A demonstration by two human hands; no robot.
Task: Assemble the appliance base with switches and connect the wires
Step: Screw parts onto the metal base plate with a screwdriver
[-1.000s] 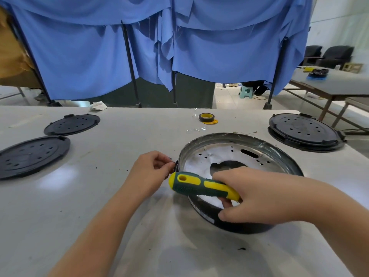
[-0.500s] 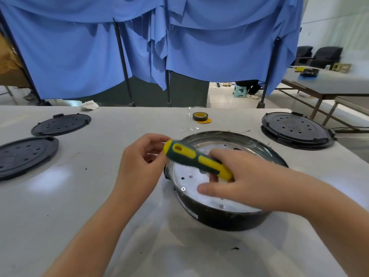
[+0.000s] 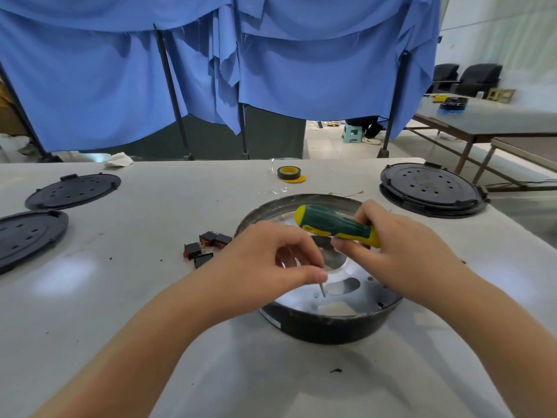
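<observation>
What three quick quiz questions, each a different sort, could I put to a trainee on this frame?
1. True or false: the right hand grips the screwdriver by its handle.
2. Where do the left hand's fingers pinch the screwdriver? A handle, B metal shaft, C nowhere.
3. Fill in: the loose switches lie on the table, on the ____ side of the appliance base.

Key: 1 true; 2 B; 3 left.

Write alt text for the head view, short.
Over a round appliance base on a white table, the right hand grips a green-and-yellow screwdriver while the left hand pinches its metal shaft. Small black switches lie left of the base.
</observation>
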